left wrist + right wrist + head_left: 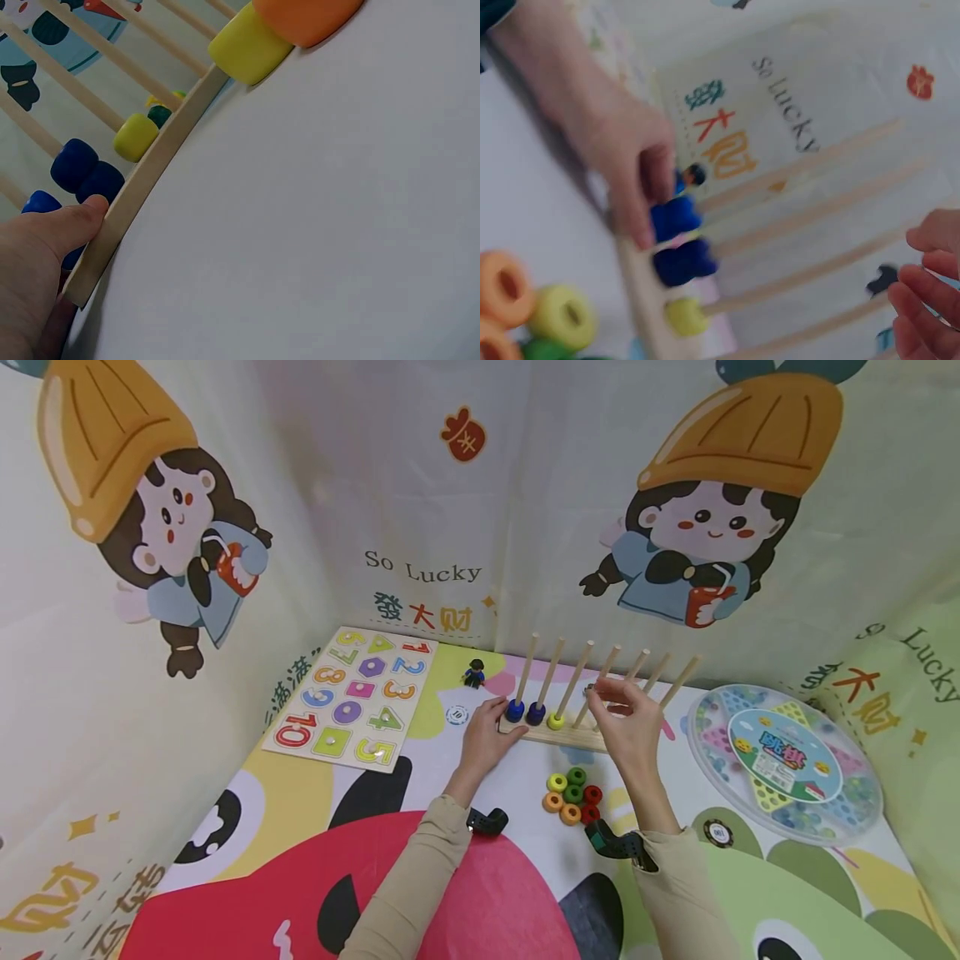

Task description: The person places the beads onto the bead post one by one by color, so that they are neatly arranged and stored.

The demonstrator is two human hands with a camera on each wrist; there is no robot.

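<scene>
A wooden rack (558, 737) with several upright pegs stands on the table. Blue beads (514, 711) sit low on its leftmost peg, dark blue beads (536, 714) on the second, and a yellow bead (556, 721) on the third. My left hand (487, 739) grips the rack's left end, its thumb along the front edge in the left wrist view. Beside the middle pegs, my right hand (630, 718) is raised with loosely bent fingers; no bead shows between them in the right wrist view. Loose beads (573, 794) in green, yellow, orange and red lie in front of the rack.
A number-and-shape puzzle board (347, 710) lies at the left. Behind the rack's left end stands a small toy figure (474, 674), with a pale chip (457, 715) nearby. A round clear game case (783, 764) and a dark chip (717, 833) lie at the right.
</scene>
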